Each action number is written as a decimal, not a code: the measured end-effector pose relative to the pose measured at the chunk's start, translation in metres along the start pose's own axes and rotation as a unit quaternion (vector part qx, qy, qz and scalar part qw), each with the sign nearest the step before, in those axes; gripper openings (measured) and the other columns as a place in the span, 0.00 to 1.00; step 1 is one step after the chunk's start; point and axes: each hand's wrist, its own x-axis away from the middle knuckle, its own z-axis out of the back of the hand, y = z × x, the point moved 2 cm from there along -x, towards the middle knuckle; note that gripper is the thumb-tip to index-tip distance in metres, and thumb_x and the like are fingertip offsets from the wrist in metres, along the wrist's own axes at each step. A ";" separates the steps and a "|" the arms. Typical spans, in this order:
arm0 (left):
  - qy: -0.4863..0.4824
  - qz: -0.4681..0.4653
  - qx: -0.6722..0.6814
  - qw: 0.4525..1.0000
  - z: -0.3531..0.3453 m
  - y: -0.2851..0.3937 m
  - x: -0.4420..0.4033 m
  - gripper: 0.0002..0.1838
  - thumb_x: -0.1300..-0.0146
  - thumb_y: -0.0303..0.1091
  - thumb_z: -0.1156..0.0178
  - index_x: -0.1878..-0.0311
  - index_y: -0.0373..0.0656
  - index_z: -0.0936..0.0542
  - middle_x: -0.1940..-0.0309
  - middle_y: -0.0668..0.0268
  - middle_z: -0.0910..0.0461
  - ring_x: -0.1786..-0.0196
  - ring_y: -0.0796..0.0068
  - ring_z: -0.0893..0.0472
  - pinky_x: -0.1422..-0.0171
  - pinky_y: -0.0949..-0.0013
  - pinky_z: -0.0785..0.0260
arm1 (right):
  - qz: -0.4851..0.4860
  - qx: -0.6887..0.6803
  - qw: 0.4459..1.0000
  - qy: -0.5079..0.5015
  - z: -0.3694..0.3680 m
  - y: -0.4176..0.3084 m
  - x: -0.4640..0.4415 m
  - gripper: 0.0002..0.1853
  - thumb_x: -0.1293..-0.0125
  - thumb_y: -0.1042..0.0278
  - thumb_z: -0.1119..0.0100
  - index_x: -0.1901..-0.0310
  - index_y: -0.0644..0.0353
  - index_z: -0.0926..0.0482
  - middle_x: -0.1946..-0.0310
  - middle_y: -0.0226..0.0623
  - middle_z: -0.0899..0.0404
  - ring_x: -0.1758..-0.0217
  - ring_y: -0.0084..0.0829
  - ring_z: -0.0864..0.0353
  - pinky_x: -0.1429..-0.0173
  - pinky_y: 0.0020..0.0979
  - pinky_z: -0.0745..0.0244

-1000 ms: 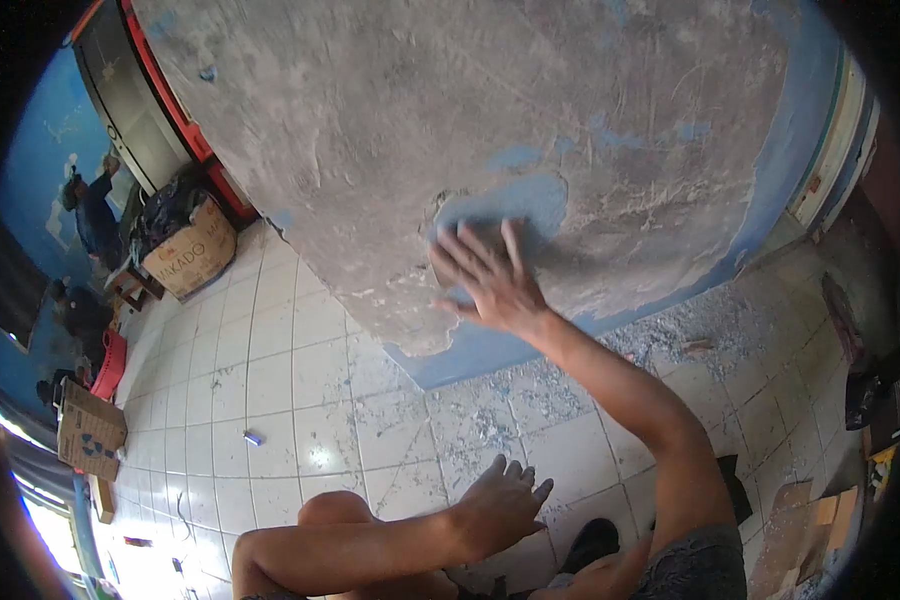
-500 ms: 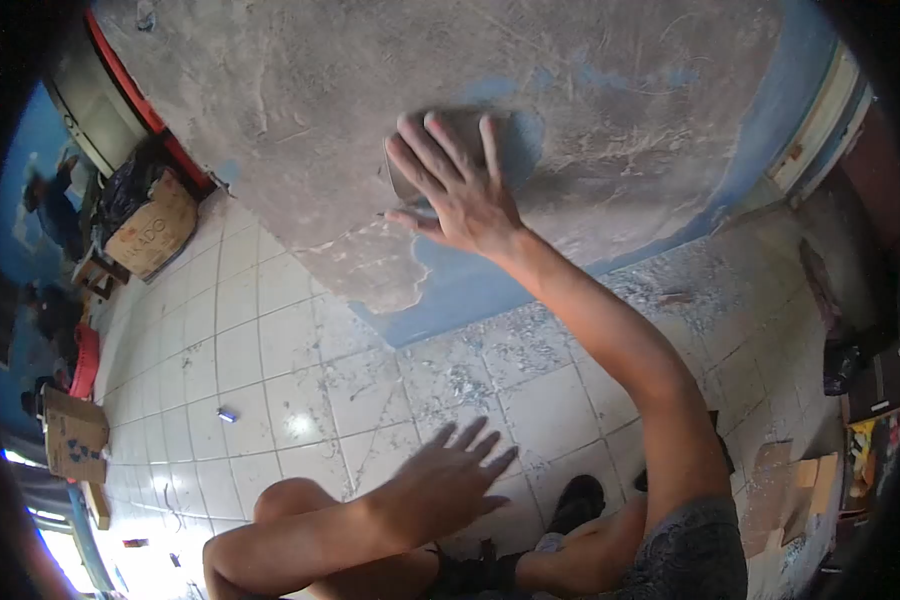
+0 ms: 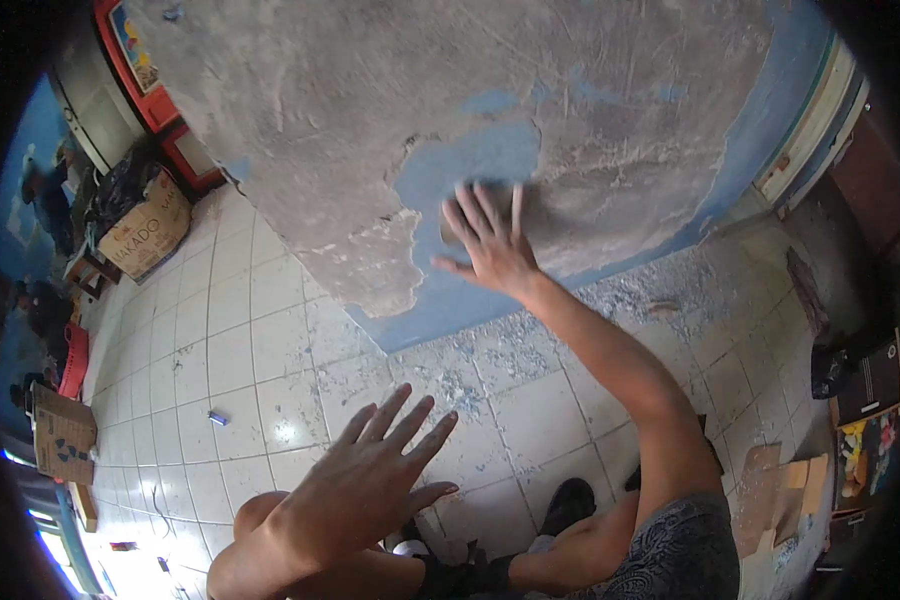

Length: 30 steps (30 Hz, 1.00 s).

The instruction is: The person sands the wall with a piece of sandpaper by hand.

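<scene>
My right hand (image 3: 495, 245) presses flat with spread fingers on a grey-brown piece that looks like sandpaper (image 3: 454, 228), holding it against the wall (image 3: 310, 120). Most of the piece is hidden beneath the palm and fingers. The wall has rough grey plaster around a bare blue patch (image 3: 460, 160), with flaking edges. In front of my knees, my left hand (image 3: 370, 480) hangs in the air, open with fingers apart and nothing in it.
Flakes of paint and dust (image 3: 460, 375) litter the white tiled floor (image 3: 240, 350) below the wall. A cardboard box (image 3: 145, 225) with a black bag stands left; another box (image 3: 65, 435) is nearer. Torn cardboard (image 3: 780, 495) lies right. A small blue item (image 3: 217, 418) lies on the tiles.
My right hand has slid down and slightly right along the wall with the sandpaper, uncovering more of the blue patch. My left hand has moved left and its fingers now point higher.
</scene>
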 end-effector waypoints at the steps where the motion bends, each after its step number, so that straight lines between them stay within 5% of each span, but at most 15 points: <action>1: -0.009 0.008 0.006 1.000 -0.003 0.000 0.000 0.36 0.25 0.56 0.53 0.23 0.43 0.40 0.24 0.51 0.40 0.20 0.49 0.46 0.19 0.50 0.49 | 0.020 0.003 1.000 -0.011 0.005 -0.006 0.000 0.49 0.32 0.23 0.61 0.22 0.55 0.46 0.19 0.46 0.56 0.15 0.46 0.61 0.24 0.76 0.76; 7: -0.012 -0.059 0.030 0.998 -0.009 0.006 -0.003 0.36 0.25 0.57 0.53 0.25 0.39 0.38 0.27 0.48 0.35 0.22 0.49 0.41 0.22 0.51 0.44 | -0.058 -0.014 0.997 0.049 0.060 0.019 -0.082 0.49 0.32 0.23 0.59 0.21 0.54 0.48 0.18 0.47 0.59 0.15 0.47 0.62 0.24 0.75 0.77; 14: 0.035 0.065 -0.010 0.997 0.020 -0.003 0.000 0.37 0.27 0.58 0.50 0.22 0.49 0.41 0.24 0.57 0.39 0.20 0.55 0.43 0.18 0.53 0.47 | -0.008 -0.016 1.000 0.009 0.004 0.008 -0.008 0.47 0.31 0.26 0.57 0.21 0.54 0.47 0.19 0.47 0.56 0.16 0.47 0.60 0.24 0.74 0.76; 22: -0.022 0.106 0.055 0.993 0.029 0.003 -0.002 0.40 0.32 0.56 0.41 0.22 0.50 0.41 0.24 0.57 0.38 0.21 0.53 0.40 0.19 0.50 0.47 | -0.039 -0.103 0.985 0.132 0.050 0.017 -0.076 0.44 0.30 0.33 0.49 0.20 0.47 0.49 0.18 0.38 0.57 0.15 0.41 0.59 0.22 0.72 0.71; 27: -0.025 0.117 0.029 0.992 0.026 0.003 -0.005 0.41 0.34 0.50 0.36 0.23 0.47 0.39 0.25 0.55 0.36 0.23 0.49 0.39 0.21 0.51 0.43 | 0.053 -0.061 0.994 -0.067 0.005 0.007 -0.005 0.35 0.23 0.45 0.57 0.20 0.38 0.56 0.17 0.21 0.59 0.15 0.26 0.60 0.16 0.60 0.73; 30: -0.105 0.097 0.039 0.989 0.021 0.005 -0.010 0.43 0.34 0.43 0.35 0.20 0.47 0.45 0.21 0.56 0.43 0.20 0.51 0.43 0.20 0.50 0.48 | 0.043 -0.251 0.967 -0.019 0.022 0.011 -0.002 0.36 0.25 0.53 0.52 0.20 0.39 0.54 0.18 0.24 0.56 0.16 0.30 0.58 0.15 0.59 0.70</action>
